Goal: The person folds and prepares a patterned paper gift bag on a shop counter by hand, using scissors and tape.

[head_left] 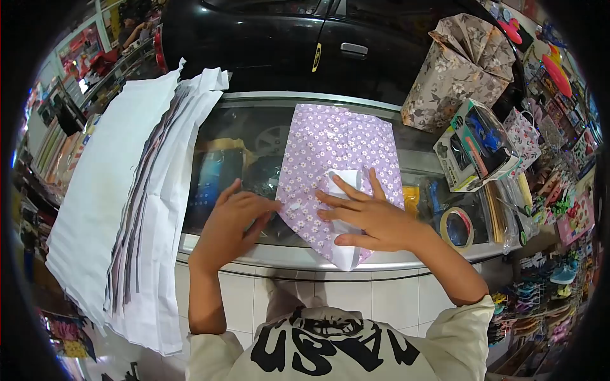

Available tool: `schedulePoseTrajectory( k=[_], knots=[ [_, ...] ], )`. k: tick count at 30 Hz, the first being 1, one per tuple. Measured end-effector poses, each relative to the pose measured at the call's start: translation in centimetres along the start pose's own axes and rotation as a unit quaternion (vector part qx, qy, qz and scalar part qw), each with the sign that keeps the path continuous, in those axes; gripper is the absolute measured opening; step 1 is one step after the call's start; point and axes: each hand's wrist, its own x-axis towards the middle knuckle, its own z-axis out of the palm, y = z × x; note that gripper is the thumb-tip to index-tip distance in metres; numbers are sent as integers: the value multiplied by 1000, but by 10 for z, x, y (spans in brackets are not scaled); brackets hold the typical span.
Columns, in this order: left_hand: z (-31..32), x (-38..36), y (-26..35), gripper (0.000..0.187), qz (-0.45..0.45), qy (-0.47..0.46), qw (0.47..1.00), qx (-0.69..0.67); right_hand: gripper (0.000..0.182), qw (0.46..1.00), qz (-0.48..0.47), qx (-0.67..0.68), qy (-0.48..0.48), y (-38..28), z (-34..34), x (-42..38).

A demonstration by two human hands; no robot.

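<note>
I wear a loose cream T-shirt [406, 365] with short, wide sleeves; the left sleeve [213, 357] and the right sleeve [462, 325] both end above my elbows. Thick, rounded black lettering [311, 363] runs across the front, bent by the cloth, so I cannot make out the whole word. Above it sits a dark printed design [330, 324], unclear in detail. My forearms are bare down to my slender fingers [343, 204].

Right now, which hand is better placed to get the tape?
Probably the right hand: the tape lies near it, while the left hand is at the left edge of the purple paper. The right lies over the paper, though, so would have to lift off.
</note>
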Motion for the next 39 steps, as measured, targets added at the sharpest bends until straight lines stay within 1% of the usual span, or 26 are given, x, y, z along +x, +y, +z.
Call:
schedulePoseTrajectory(
  k=[1, 3, 4, 6, 9, 12, 13, 16, 17, 20, 21, 23, 26, 29, 33, 36, 37, 39],
  knots=[
    [-1, -1, 1, 43, 26, 11, 1000, 14, 51, 1000, 1, -17, 4, 0, -1, 2],
    [-1, -5, 3, 41, 78, 32, 996, 42, 51, 1000, 1, 24, 1, 6, 0, 3],
    [-2, -6, 2, 40, 80, 28, 996, 37, 51, 999, 0, 46, -1, 9, 1, 3],
    [-4, -6, -1, 37, 83, 20, 996, 27, 52, 1000, -6, 28, 4, 10, 4, 3],
    [0, -8, -8, 34, 46, 33, 998, -41, 52, 1000, -6, 6, 7, 7, 6, 3],
    [-3, -8, -2, 32, 81, 25, 996, 41, 51, 1000, -9, -9, 16, 7, 9, 2],
    [-3, -8, -3, 33, 83, 14, 995, 48, 51, 1000, -10, -4, 21, 6, 9, 2],
    [0, -5, 2, 44, 41, -5, 998, 48, 50, 999, -12, 9, 29, 6, 9, 2],
    [0, -1, 6, 54, 28, -11, 999, 31, 49, 999, -12, 14, 32, 6, 10, 2],
    [3, 14, 15, 60, 85, -44, 992, 77, 48, 999, -20, 21, 33, 8, 9, 2],
    [12, 16, 10, 64, 91, -94, 988, 78, 48, 999, -24, 23, 27, 9, 9, 1],
    [12, 17, 9, 61, 90, -100, 988, 74, 49, 999, -31, 25, 16, 10, 8, 0],
    [10, 18, 9, 58, 86, -108, 988, 64, 50, 995, -8, 81, 50, 6, 5, 2],
    [8, 19, 10, 56, 78, -111, 990, 49, 51, 999, 4, 42, -17, 8, 4, 4],
    [13, 19, 12, 54, 81, -81, 991, 67, 48, 999, -29, 39, 10, 9, 7, 1],
    [14, 19, 14, 58, 41, -46, 998, -7, 41, 996, -59, 58, 35, 10, 5, 0],
    [14, 19, 14, 62, 39, -42, 998, -11, 39, 993, -74, 73, 47, 11, 4, -2],
    [16, 19, 11, 62, 67, -49, 995, 47, 35, 990, -91, 89, 61, 12, 3, -2]
  ],
)
